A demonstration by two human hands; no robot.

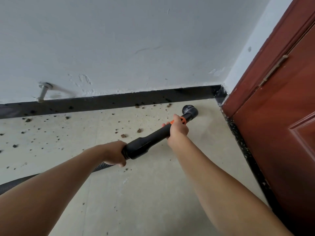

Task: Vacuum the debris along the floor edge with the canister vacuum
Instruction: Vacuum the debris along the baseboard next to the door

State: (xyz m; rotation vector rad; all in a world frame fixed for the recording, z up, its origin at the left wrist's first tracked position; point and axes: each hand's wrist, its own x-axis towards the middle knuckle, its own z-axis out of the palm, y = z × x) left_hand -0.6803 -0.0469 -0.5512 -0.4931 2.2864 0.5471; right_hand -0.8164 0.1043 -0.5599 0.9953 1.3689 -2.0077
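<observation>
The floor (153,193) is pale and smooth. Past both hands it meets a white wall (119,40) with a black strip (119,97) along the bottom. A dark red door (281,133) stands to the right of the right hand (178,127). Far to the left of the left hand (114,153), a small metal peg (42,92) sticks out of the wall. Brown and black bits of dirt (123,135) lie on the floor, mostly left of the hands and along the black strip. A few lumps lie just beyond the tube, between the two hands.

The left hand is curled tight round the near end of the black vacuum tube (150,140), where the ribbed hose (13,184) joins it. The hose runs back under the left arm. The right hand is wrapped round the tube further up, next to an orange ring (182,120). Just past the right hand, the round brush head (190,110) is down at the floor in the corner, near the door and the black strip.
</observation>
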